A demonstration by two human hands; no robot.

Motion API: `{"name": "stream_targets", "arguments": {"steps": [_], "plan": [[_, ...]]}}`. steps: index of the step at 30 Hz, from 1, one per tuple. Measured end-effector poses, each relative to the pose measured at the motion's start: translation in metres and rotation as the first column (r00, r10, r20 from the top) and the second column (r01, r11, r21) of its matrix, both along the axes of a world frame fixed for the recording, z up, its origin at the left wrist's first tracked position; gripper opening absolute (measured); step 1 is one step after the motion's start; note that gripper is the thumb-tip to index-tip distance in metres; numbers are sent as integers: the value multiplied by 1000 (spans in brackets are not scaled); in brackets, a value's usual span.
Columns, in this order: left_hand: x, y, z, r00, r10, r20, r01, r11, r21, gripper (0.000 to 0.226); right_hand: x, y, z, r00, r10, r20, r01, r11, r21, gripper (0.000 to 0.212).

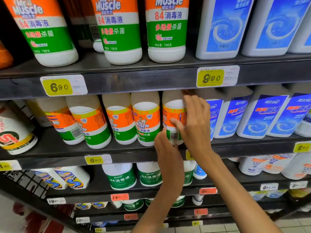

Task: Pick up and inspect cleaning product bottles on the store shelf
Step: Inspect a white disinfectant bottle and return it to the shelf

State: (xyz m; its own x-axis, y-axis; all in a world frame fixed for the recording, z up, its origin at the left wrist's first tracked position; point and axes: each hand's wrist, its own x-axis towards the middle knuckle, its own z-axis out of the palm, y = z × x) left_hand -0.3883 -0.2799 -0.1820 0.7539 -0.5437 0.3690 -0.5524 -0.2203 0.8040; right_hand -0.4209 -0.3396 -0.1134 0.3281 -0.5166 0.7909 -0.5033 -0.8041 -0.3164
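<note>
On the middle shelf (117, 158), going left to right along its front edge, we pass a row of orange-and-green disinfectant bottles (146, 120) before our left hand (165, 148), fingers straight, touching the base of the rightmost bottle (173, 115). Our right hand (195, 125) grips that bottle's side, thumb across the label, blue bottles (249, 115) just beyond. We judge the pick-up is starting; next we must draw it forward, clear of the shelf above.

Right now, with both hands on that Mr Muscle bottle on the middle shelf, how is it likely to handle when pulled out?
The Mr Muscle bottle looks like rigid plastic, so probably stiff. Its tall, narrow shape may tip against the neighbouring bottle. The glossy label could be slightly slippery under the right hand.
</note>
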Motion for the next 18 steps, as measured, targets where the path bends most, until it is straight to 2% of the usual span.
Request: {"name": "stream_targets", "arguments": {"steps": [5,7,10,12,14,16,18], "plan": [[2,0,-2,995,-97,-7,97,995,34,65,5,-1,1,1000,-22,-13,22,1000,-1,61],[4,8,-1,994,-106,-16,106,994,-25,59,5,3,1,999,4,34,-3,1000,-11,60],[12,27,-1,1000,-2,-16,-1,979,-202,51,10,20,5,967,179,183,-185,983,13,54],[23,35,-2,994,70,-82,-90,956,-279,52,23,33,10,931,274,242,-300,951,74,54],[37,38,-3,984,96,-150,-134,953,-271,56,43,42,17,917,302,261,-349,924,156,55],[46,40,-3,985,72,-160,-109,967,-231,58,63,44,23,927,289,240,-345,906,243,46],[51,42,-5,989,26,-146,-54,980,-191,59,79,42,24,958,243,155,-284,885,368,47]]}}
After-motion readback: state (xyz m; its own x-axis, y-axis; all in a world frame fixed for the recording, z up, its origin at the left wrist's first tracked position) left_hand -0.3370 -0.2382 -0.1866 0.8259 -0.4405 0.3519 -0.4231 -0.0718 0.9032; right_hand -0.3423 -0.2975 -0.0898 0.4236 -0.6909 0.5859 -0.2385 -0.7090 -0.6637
